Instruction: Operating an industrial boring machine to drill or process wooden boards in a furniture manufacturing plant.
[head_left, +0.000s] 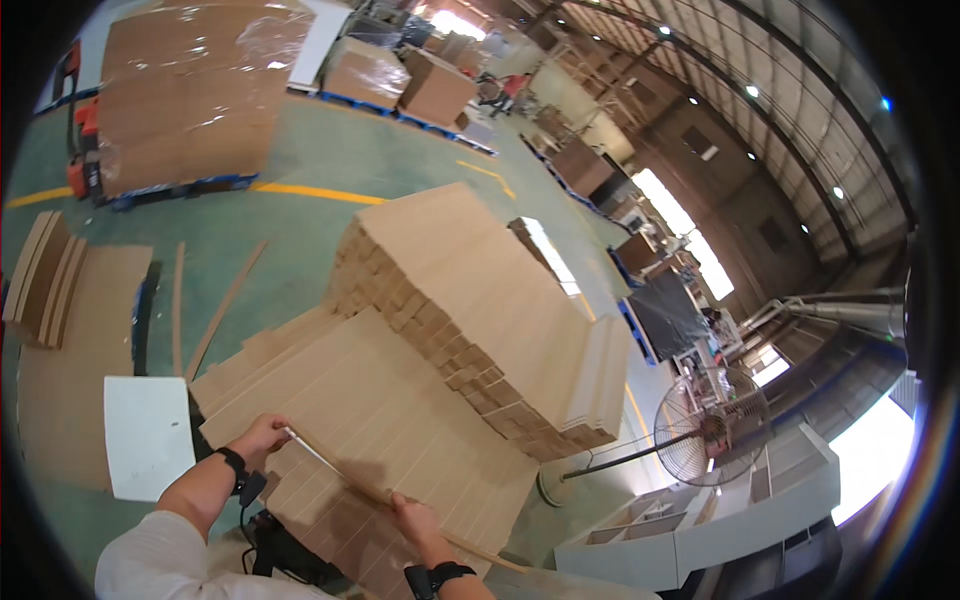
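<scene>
A long, thin tan strip (328, 465) with a white part near its left end slants across in front of me. My left hand (265, 434) is closed on its upper left end. Farther down its length, my right hand (412, 516) is wrapped around it. The strip's lower end runs past my right hand toward the lower right. Below the strip is a low stack of tan boards (405, 400), laid side by side in rows. Both wrists wear black bands.
Behind the low stack rises a taller stack of tan boards (480, 280). At left are a white panel (150, 435), curved brown pieces (45, 280) and loose strips (225, 310) on the floor. A fan (710, 425) stands at right. A wrapped pallet load (190, 100) is farther back.
</scene>
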